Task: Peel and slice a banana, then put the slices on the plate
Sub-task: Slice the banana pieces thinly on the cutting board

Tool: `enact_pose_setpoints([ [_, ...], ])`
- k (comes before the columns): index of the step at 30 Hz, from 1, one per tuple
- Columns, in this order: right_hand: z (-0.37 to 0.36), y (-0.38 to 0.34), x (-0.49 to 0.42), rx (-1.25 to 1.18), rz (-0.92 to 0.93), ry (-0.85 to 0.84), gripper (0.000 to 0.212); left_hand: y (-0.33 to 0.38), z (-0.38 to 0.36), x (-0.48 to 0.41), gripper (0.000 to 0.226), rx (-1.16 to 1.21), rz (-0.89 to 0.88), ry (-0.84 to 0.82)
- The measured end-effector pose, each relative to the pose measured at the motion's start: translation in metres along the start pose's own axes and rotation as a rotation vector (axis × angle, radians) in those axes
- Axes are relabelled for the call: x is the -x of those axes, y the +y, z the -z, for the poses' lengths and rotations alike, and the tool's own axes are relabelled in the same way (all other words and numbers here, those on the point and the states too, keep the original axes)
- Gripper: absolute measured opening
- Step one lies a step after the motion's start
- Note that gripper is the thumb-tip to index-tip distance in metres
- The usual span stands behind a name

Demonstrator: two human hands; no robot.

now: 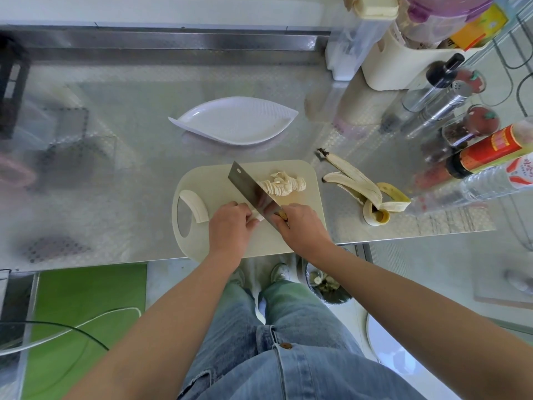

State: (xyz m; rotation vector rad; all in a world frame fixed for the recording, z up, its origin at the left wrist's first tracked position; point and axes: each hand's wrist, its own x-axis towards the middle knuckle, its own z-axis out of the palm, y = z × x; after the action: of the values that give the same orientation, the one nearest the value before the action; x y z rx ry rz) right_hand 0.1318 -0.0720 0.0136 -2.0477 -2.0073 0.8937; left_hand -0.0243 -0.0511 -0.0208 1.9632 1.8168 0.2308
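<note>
Hands at work over a cream plastic cutting board (219,180) on a patterned steel counter (115,140), with the slicing stage of the task well along by the look of it. The right hand (302,226) is wrapped tight round the wooden handle of a broad steel cleaver (253,187), whose blade stands edge-down across the board. The left hand (230,223), fingers curled under, pins a short peeled banana stub (257,217) against the board just beside the blade, knuckles toward the steel, a hold that seems meant to steady the fruit and keep the fingertips out of the cut. On the far side of the blade a heap of pale banana slices (284,184) lies in a loose row, some leaning on one another. A curved, uncut banana half (194,204) waits at the board's left end, lying partly over the handle cut-out, apparently set out of the knife's way. Behind the board, the white leaf-shaped plate (236,122) holds no slices yet. The yellow banana peel (366,192) sprawls on the counter to the right of the board, near a cluster of sauce and seasoning bottles (490,151). A small bin (326,284) on the floor by the person's feet contains what look like scraps, too small to identify.
</note>
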Motion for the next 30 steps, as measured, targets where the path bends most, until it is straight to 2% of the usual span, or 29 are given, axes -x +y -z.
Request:
enact_pose_setpoints([
  [22,-0.005,0.005,-0.001,0.045,-0.016,-0.076,0.031,0.001,-0.001,-0.001,0.02,0.032,0.02,-0.009],
  [30,0.001,0.0,-0.001,0.022,0.009,-0.012,0.033,0.003,0.0,0.0,0.02,0.038,0.017,0.023],
])
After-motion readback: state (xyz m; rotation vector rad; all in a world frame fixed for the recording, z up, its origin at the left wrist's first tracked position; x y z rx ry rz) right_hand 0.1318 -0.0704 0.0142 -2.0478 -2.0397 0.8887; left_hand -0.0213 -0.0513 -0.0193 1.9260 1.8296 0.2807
